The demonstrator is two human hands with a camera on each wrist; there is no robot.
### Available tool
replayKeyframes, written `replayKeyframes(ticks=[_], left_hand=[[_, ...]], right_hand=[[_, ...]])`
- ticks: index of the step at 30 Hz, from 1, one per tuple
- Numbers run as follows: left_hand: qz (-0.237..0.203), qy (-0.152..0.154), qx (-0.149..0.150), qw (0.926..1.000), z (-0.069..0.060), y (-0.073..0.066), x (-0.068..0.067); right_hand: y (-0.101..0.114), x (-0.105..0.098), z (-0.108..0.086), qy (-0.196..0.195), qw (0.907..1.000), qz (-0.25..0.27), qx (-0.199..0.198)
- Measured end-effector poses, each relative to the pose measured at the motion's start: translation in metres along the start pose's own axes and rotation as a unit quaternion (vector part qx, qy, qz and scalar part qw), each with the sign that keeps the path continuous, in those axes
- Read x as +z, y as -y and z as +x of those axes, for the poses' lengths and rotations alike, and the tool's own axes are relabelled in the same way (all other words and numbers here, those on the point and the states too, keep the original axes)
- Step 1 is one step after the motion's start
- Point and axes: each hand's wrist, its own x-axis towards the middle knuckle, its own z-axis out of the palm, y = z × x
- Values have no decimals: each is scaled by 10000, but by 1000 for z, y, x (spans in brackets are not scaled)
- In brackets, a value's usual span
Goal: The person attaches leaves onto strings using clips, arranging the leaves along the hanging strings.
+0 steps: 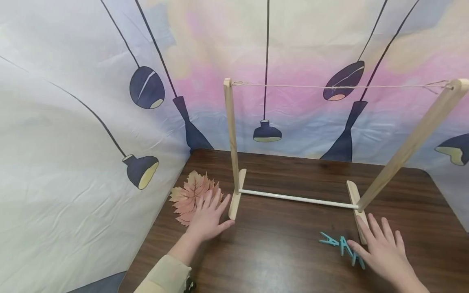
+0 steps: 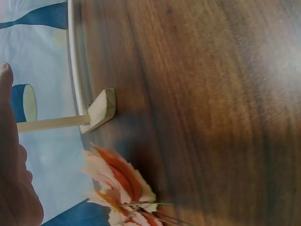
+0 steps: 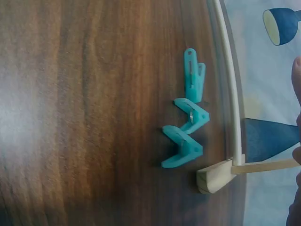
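My left hand is spread with straight fingers beside a bundle of pinkish artificial maple leaves; its fingertips overlap them in the head view, and contact I cannot tell. In the left wrist view the leaves show thin stems. At right, my right hand also has its fingers extended and holds nothing. Next to its thumb lie three turquoise clothespins, in a row in the right wrist view, where the middle clothespin shows a metal spring. Between the hands stands a wooden frame with twine tied across its top.
A white rod joins the frame's two wooden feet low over the dark wood table. The right post leans outward in the head view. Behind the table hangs a cloth backdrop printed with lamps.
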Motion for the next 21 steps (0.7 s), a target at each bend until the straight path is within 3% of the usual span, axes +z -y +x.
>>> replayKeyframes(ticks=[9,16,21], left_hand=[[-230,42,-189,9995,-4,4,15],[-308,38,-308,9990,-11,5,25],[-458,-48,-323,9984,-17,8,36]], right_hand=[[1,13,1,-206,9996,72,-175],[2,34,1,-712,9958,-138,-555],[0,46,-1,-663,9959,-178,-585]])
